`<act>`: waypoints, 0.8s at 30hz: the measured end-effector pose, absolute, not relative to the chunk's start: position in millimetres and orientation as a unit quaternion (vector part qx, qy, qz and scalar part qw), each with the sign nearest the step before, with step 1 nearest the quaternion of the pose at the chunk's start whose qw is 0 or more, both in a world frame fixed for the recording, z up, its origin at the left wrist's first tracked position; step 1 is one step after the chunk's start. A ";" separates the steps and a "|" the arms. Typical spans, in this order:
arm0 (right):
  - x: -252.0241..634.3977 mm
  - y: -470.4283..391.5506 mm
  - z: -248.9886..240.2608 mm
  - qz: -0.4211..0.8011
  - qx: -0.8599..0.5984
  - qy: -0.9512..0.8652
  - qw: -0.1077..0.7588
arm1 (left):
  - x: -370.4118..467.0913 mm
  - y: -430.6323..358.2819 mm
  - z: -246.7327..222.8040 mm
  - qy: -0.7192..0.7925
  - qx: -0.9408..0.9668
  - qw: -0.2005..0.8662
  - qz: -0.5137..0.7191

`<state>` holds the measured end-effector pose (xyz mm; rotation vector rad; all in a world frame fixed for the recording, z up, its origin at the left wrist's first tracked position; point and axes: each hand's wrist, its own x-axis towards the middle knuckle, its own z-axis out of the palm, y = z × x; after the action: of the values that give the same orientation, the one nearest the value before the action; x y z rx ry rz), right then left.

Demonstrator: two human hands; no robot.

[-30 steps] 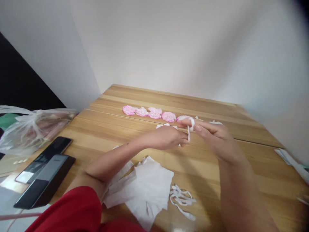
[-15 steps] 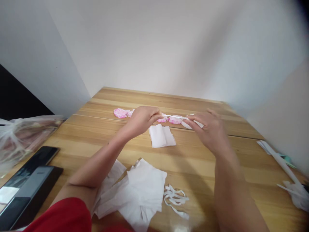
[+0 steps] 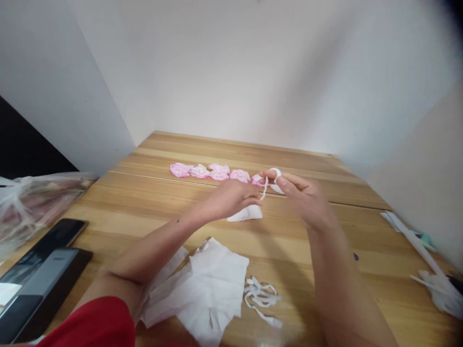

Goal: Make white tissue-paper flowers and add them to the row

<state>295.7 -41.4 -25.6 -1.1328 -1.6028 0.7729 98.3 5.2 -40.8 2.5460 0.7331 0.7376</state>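
A thin white strip (image 3: 265, 189) runs between my two hands above the table. My left hand (image 3: 237, 197) pinches its lower end. My right hand (image 3: 302, 193) grips the other part, which curls in a loop around a fingertip. Below my left hand lies a folded white cloth piece (image 3: 246, 213), partly covered. Behind the hands, several pink-and-white gathered rosettes (image 3: 219, 172) lie in a row; the right end of the row is partly hidden by my right hand. White cloth pieces (image 3: 213, 284) are piled near me, beside a tangle of white strips (image 3: 264, 294).
At left, a phone (image 3: 54, 241) and a dark box-shaped object (image 3: 50, 289) lie near a clear plastic bag (image 3: 39, 207). On the right are a long white strip (image 3: 415, 241) and a crumpled white bag (image 3: 441, 291). A wall stands behind the wooden table (image 3: 300, 231).
The strip, stretched straight between my hands before, is now slack and looped at the right fingers. My left hand has moved down and right, uncovering rosettes and covering part of the folded cloth.
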 end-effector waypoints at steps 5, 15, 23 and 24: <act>298.1 -30.6 -34.9 0.159 -0.559 -0.682 0.444 | 89.4 1.3 -28.8 0.232 0.885 0.269 0.301; 302.1 -33.1 -27.8 -0.056 -0.561 -0.734 0.379 | 76.4 17.0 -26.2 0.314 0.834 0.170 0.421; 301.1 -43.4 -17.1 0.224 -0.489 -0.709 0.456 | 81.1 32.4 -41.7 0.379 0.830 0.113 0.392; 297.1 -43.4 -18.9 0.276 -0.470 -0.690 0.476 | 83.8 32.1 -44.2 0.379 0.834 0.116 0.382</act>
<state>297.1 -43.4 -18.9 -1.1497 -1.6859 0.6742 83.8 32.1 -44.2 2.4441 1.1113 1.1203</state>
